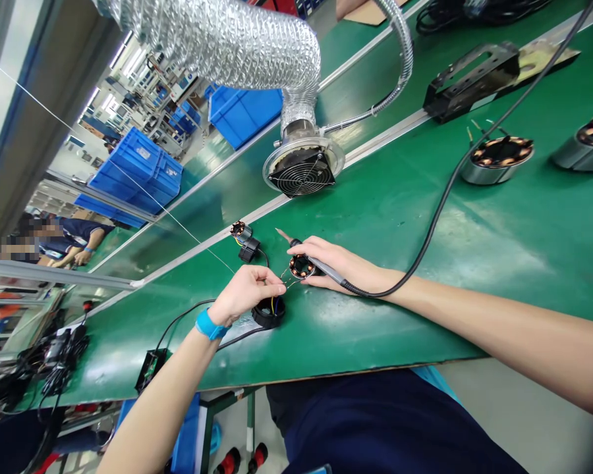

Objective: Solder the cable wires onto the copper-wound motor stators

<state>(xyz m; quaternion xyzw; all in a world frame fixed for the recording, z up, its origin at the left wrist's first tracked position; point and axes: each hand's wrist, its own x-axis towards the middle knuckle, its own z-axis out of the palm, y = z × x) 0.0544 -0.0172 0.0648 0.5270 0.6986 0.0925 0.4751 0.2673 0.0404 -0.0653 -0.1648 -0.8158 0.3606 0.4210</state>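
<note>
Centrally, near the front edge of the green bench [425, 217]: left hand [244, 293] pinched together on thin wire leads [282, 282], held taut above a black housing [268, 311] w/ coloured wires inside. Right hand [338, 263] clamped on a soldering iron [304, 253] and a small stator [301, 266], tip pointing away, prob. to steady the joint. Fume fan [302, 172] sits at the back edge, facing the work. Blue bins [138, 168] beyond; contents not visible.
</note>
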